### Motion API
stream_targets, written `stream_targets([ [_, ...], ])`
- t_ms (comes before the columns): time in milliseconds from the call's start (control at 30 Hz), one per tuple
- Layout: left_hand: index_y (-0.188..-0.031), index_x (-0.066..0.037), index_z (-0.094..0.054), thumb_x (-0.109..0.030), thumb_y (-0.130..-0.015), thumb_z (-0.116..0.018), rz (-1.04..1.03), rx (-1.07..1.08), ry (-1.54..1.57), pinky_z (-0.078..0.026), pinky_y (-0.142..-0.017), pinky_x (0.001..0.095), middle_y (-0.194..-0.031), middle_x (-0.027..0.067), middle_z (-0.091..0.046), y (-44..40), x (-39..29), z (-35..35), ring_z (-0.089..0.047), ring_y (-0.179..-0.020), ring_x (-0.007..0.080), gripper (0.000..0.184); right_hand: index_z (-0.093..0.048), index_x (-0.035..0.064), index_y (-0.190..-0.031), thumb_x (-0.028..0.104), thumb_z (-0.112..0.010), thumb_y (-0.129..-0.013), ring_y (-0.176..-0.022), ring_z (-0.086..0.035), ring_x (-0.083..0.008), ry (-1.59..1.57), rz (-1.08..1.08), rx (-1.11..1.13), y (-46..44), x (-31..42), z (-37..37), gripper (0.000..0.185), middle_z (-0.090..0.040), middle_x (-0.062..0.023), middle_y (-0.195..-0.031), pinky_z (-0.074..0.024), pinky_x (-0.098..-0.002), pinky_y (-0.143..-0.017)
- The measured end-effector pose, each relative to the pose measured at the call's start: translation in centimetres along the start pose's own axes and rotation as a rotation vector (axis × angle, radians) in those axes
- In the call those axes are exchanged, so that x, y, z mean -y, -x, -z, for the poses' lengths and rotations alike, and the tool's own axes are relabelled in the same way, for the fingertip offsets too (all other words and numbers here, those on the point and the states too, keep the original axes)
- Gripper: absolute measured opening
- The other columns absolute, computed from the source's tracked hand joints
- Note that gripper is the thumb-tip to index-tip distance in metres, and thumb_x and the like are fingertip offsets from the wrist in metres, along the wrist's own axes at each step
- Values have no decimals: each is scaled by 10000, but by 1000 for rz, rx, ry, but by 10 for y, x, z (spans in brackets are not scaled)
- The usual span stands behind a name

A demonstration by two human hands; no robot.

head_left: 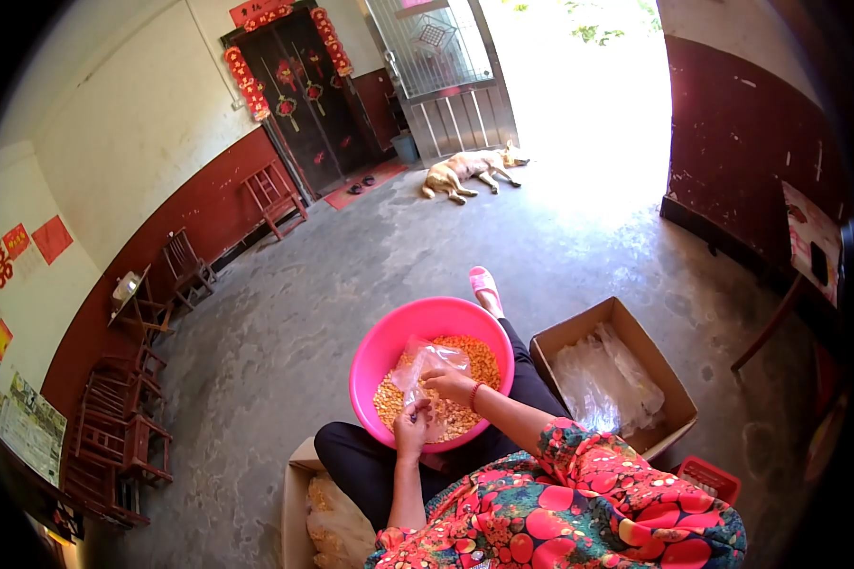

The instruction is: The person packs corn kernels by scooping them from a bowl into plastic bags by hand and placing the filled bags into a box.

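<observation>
A pink basin (363, 379) holding loose yellow corn kernels (481, 358) rests at my lap, between my legs. Over the kernels is a clear plastic bag (438, 357), its mouth and sides crumpled. My left hand (411, 429) is closed on the near lower part of the bag, at the basin's front rim. Just above and to the right, my right hand (452, 386), with a red band at its wrist, has its fingers bent against the bag's edge. Its fingertips are partly hidden by the plastic.
To my right stands a cardboard box (675, 403) of clear plastic bags (609, 379); another box (297, 493) with filled bags (337, 526) is at my left. A red basket (710, 479) sits behind the right box. A dog (472, 173) lies by the open door (446, 90). Wooden chairs (123, 436) line the left wall.
</observation>
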State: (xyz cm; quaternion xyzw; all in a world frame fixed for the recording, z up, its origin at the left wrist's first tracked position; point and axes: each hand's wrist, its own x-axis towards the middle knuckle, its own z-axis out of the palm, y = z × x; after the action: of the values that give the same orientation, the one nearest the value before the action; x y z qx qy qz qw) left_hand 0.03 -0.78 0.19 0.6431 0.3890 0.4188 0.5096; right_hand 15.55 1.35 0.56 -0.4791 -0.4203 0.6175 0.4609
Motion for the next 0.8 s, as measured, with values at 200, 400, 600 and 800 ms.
stream_targets([
  [200, -943, -7, -580, -41, -803, -474, 6, 2, -22, -429, -574, 188, -780, 29, -589, 1, -4, 1, -522, -629, 67, 178, -572, -5, -944, 139, -499, -744, -793, -555, -185, 470, 275, -232, 10, 0, -5, 257, -583, -117, -841, -453, -264, -671],
  [400, -909, 17, -586, -16, -786, -476, -12, -6, 7, -454, -600, 201, -792, 47, -593, 1, -2, -1, -551, -662, 80, 169, -612, 0, -692, 205, -474, -698, -673, -588, -285, 1366, 203, 42, 47, 7, 3, 247, -610, -139, -698, -460, -374, -622],
  [600, -902, 13, -590, -12, -782, -479, -11, -6, -6, -456, -602, 204, -791, 45, -594, 2, -6, -1, -549, -663, 81, 165, -628, 23, -826, 225, -473, -683, -788, -575, -308, 1441, -53, 103, 33, -28, 6, 292, -600, -164, -855, -447, -384, -700],
  [800, -888, 7, -598, -19, -785, -480, -32, -13, -49, -456, -598, 212, -774, 46, -596, -1, 5, 0, -547, -656, 82, 158, -599, 35, -936, 384, -469, -719, -922, -532, -302, 1476, -56, 506, 25, -29, -4, 431, -573, -171, -960, -392, -388, -807],
])
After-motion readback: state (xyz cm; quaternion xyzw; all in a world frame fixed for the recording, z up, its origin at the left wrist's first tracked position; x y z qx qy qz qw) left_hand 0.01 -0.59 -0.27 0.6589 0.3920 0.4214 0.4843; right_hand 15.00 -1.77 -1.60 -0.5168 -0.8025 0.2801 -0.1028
